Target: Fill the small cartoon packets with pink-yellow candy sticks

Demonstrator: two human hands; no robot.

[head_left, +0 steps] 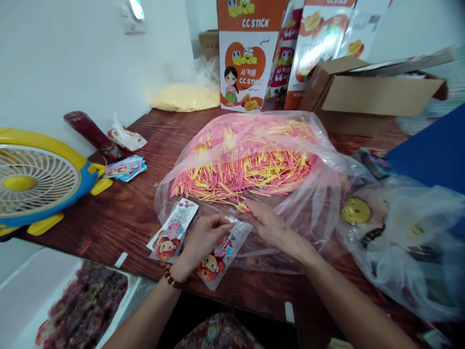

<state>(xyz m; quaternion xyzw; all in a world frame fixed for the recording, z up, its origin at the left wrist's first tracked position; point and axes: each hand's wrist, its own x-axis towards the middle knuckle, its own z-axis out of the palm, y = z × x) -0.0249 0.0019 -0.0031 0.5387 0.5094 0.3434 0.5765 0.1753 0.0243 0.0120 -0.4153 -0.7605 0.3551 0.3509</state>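
Note:
My left hand (pixel 209 235) pinches the upper edge of a small printed packet (pixel 214 264) that shows a cartoon red-haired figure. My right hand (pixel 263 220) closes on a small bunch of pink and yellow sticks (pixel 242 208), held at the packet's top end. Whether the stick ends are inside the packet I cannot make out. Just beyond my hands, a large clear plastic bag (pixel 323 165) lies spread with a heap of pink and yellow sticks (pixel 232 174) in it. A stack of similar packets (pixel 174 230) rests left of my left hand.
A yellow and blue fan (pixel 39 182) stands at the left, near a dark red bottle (pixel 90 131) and blue sachets (pixel 127 168). Printed cartons (pixel 243 63) and an open cardboard box (pixel 378 94) line the back. A white foam box (pixel 39 276) sits below left; clear bags (pixel 410 242) lie right.

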